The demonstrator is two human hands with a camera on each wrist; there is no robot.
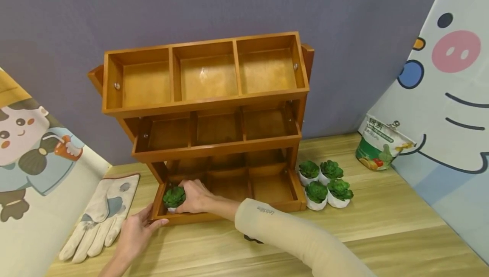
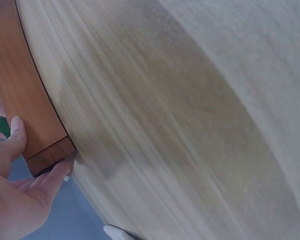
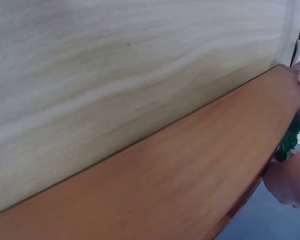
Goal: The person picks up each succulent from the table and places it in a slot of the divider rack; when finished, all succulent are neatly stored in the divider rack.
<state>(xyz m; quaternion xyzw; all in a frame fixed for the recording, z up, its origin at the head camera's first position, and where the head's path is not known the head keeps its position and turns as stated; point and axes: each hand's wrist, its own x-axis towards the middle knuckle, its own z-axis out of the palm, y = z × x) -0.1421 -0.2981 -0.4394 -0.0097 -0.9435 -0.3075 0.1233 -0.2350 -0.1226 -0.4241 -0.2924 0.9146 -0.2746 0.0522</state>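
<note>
A three-tier wooden plant stand stands on the table, each tier split into compartments. In the head view my right hand holds a small green succulent in a white pot, inside the left compartment of the bottom tray. The pot's lower part is hidden by the tray's front board. My left hand grips that tray's front left corner. Its thumb presses the front board in the left wrist view, the fingers on the end. The right wrist view shows the board partly hiding the succulent's leaves.
Several potted succulents cluster right of the stand. Farther right leans a white and green bag with a clip. A pair of work gloves lies at the left. Something dark shows under the right forearm. Panels border both sides.
</note>
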